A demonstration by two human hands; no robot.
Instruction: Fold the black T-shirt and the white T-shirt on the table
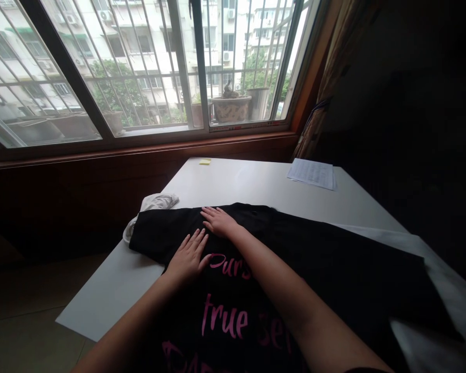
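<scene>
A black garment point(310, 243) lies spread across the white table, reaching from the left edge to the lower right. Pink lettering shows near the person's body; whether it is on this garment or on the wearer's own shirt I cannot tell. My left hand point(188, 257) rests flat on the black cloth with its fingers spread. Just above and to the right, my right hand point(219, 221) lies palm down near the cloth's far edge, fingers extended. Neither hand grips anything. Part of the cloth is hidden under my forearms.
Bunched white cloth point(159, 201) sits by the left end of the white table point(233, 178). A yellow note point(205, 161) and printed papers point(312, 173) lie at the back. White fabric point(396, 238) shows at right. Beyond is a barred window with potted plants.
</scene>
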